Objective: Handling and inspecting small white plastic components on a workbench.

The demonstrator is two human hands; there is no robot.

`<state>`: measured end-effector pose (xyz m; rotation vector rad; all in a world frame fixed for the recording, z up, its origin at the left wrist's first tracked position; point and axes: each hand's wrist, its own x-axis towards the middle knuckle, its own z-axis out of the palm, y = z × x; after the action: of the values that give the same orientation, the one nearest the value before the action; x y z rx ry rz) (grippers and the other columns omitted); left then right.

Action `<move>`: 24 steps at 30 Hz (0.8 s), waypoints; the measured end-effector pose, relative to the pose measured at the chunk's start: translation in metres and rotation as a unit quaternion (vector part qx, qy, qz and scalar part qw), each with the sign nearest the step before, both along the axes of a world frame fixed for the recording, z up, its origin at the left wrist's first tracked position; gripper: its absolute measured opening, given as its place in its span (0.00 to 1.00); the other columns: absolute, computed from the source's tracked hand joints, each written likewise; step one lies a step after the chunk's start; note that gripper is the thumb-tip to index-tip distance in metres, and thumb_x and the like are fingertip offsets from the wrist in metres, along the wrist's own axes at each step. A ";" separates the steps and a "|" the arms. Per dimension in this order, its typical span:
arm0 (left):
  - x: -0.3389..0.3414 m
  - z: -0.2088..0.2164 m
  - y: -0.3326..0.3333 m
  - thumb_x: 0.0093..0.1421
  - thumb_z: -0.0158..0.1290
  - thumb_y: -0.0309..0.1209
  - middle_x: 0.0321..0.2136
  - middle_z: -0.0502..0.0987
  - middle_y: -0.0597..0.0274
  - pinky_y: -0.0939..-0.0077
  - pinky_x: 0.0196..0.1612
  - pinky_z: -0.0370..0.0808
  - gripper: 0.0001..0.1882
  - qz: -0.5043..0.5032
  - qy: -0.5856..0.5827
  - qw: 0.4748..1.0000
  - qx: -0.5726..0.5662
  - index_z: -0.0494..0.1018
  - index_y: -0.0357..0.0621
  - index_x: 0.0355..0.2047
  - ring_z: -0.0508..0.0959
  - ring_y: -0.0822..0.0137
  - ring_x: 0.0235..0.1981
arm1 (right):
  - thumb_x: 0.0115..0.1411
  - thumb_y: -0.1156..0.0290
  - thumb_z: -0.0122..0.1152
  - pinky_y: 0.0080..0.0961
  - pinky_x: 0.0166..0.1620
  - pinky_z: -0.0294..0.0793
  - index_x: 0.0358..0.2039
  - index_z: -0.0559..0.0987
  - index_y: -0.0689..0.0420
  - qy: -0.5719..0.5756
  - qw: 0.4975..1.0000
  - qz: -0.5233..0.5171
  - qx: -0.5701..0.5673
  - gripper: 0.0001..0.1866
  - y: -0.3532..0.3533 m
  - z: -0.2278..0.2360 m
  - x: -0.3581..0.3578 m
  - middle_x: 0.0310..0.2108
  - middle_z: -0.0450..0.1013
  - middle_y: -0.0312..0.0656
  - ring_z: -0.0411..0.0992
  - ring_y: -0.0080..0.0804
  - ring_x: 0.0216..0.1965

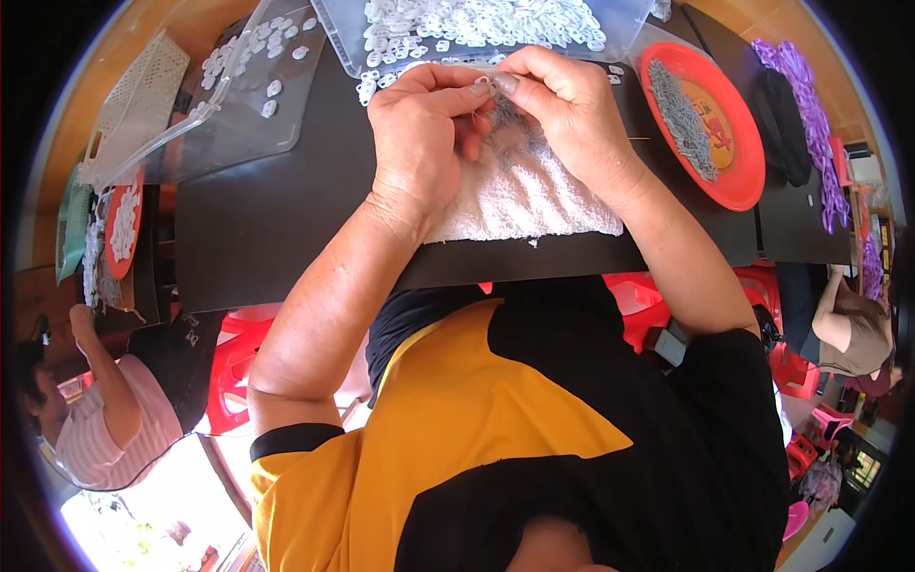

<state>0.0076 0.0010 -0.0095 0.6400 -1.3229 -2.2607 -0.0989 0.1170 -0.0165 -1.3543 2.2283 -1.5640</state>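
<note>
My left hand (416,119) and my right hand (570,110) meet fingertip to fingertip over a white towel (529,205). Both are closed in a pinch, thumb against forefinger. A tiny whitish plastic piece (486,82) shows between the fingertips; its exact shape is too small to make out. Under the hands, a few thin grey pieces (510,119) lie on the towel, partly hidden. Just beyond the hands stands a clear plastic bin (348,43) holding many small white oval plastic pieces (477,21), with some more loose on the dark table by its near edge.
At right, a red oval plate (743,181) holds a heap of small thin grey pieces (679,119). Further right are a black pouch (782,124) and purple cord (808,124). A tilted clear bin (243,143) with white pieces stands at left. People sit at both sides.
</note>
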 end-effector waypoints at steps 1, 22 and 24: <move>0.000 0.000 -0.001 0.57 0.53 0.17 0.23 0.76 0.56 0.81 0.18 0.66 0.02 -0.003 0.002 1.000 0.000 0.73 0.31 0.32 0.72 0.71 0.18 | 0.56 0.74 0.58 0.26 0.32 0.72 0.34 0.79 0.60 0.000 1.000 0.000 0.000 0.06 -0.001 -0.002 -0.001 0.24 0.77 0.44 0.75 0.32 0.25; 0.000 -0.002 -0.001 0.57 0.53 0.18 0.24 0.77 0.55 0.81 0.19 0.67 0.03 -0.008 -0.004 1.000 -0.006 0.74 0.31 0.32 0.73 0.71 0.20 | 0.59 0.76 0.56 0.23 0.34 0.73 0.37 0.77 0.60 -0.001 0.999 0.031 -0.027 0.06 -0.001 -0.005 -0.008 0.26 0.77 0.41 0.74 0.28 0.27; -0.001 -0.001 0.000 0.57 0.53 0.17 0.23 0.77 0.56 0.83 0.17 0.66 0.02 -0.003 0.000 1.000 0.001 0.74 0.31 0.31 0.73 0.73 0.18 | 0.58 0.75 0.57 0.26 0.33 0.73 0.36 0.77 0.60 0.033 0.999 0.028 -0.016 0.06 -0.001 -0.004 -0.006 0.26 0.76 0.45 0.76 0.35 0.27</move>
<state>0.0065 0.0006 -0.0108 0.6392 -1.3239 -2.2669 -0.1048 0.1164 -0.0201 -1.4841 2.1906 -1.5642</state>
